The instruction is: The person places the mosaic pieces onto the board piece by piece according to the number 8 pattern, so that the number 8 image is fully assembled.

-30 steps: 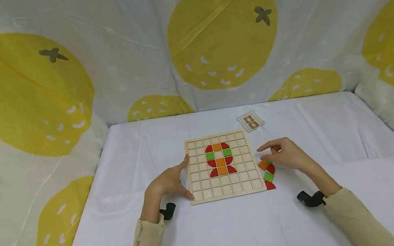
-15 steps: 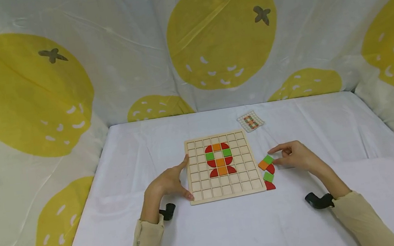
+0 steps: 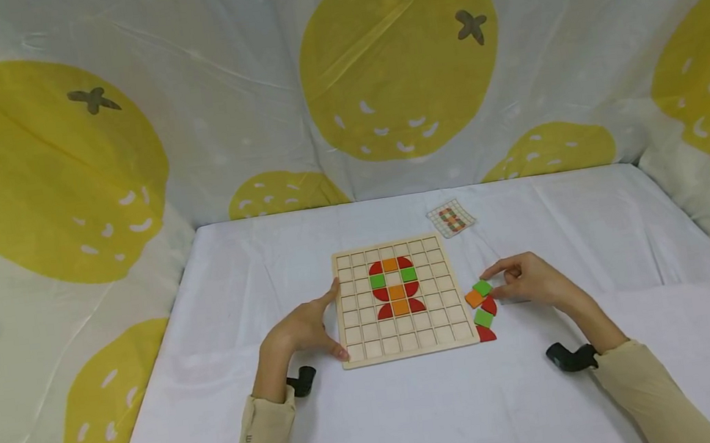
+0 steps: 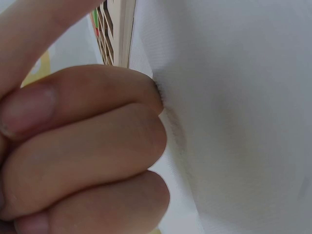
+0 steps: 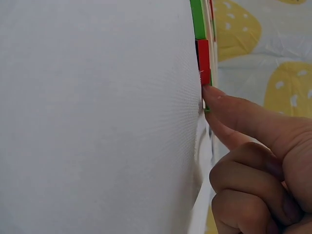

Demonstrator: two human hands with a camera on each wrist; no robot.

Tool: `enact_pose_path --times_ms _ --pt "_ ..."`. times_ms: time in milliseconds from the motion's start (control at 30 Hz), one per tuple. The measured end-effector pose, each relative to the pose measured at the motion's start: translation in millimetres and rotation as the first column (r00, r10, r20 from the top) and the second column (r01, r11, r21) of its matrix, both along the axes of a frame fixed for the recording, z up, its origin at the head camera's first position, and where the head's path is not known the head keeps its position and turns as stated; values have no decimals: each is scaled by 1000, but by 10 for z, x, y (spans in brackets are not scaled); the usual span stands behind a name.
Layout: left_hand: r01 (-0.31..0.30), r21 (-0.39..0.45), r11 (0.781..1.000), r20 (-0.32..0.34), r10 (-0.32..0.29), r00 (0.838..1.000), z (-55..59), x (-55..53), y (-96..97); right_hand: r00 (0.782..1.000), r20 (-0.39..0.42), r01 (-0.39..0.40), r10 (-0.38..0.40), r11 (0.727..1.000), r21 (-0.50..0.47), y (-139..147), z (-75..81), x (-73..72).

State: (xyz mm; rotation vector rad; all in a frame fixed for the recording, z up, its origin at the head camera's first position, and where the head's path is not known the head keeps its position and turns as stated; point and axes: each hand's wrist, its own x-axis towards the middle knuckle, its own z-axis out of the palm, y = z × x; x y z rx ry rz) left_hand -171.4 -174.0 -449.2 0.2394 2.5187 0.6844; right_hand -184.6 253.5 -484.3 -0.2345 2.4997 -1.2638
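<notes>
In the head view my left hand (image 3: 301, 328) rests at the left edge of a wooden grid board (image 3: 362, 331). Its index finger and thumb are spread, touching that edge; the left wrist view shows the other fingers curled. Red quarter-circle tiles, orange squares (image 3: 397, 292) and green squares (image 3: 408, 274) form a pattern on the board. Right of the board, my right hand (image 3: 528, 278) pinches a green square tile (image 3: 482, 288) between thumb and index finger. Beside it lie an orange square (image 3: 474, 299), a red quarter-circle (image 3: 489, 306), another green square (image 3: 483, 319) and another red quarter-circle (image 3: 486, 334).
A small pattern card (image 3: 451, 218) lies beyond the board's far right corner. White cloth (image 3: 418, 413) covers the table, and a lemon-print curtain (image 3: 236, 118) hangs behind and at both sides.
My right hand has moved right from above the loose tiles and come down on the green square, which has shifted slightly apart from the orange one. The left hand and board stay put.
</notes>
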Motion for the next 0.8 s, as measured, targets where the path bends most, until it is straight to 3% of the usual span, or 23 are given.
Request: enact_pose_path --times_ms 233,800 --pt "10 8 1000 -3 -10 1000 -3 -3 -8 998 -53 41 -37 997 68 0 20 2" --pt "12 18 1000 -5 -12 1000 -6 -6 -15 996 -77 58 -51 994 91 3 15 -6"
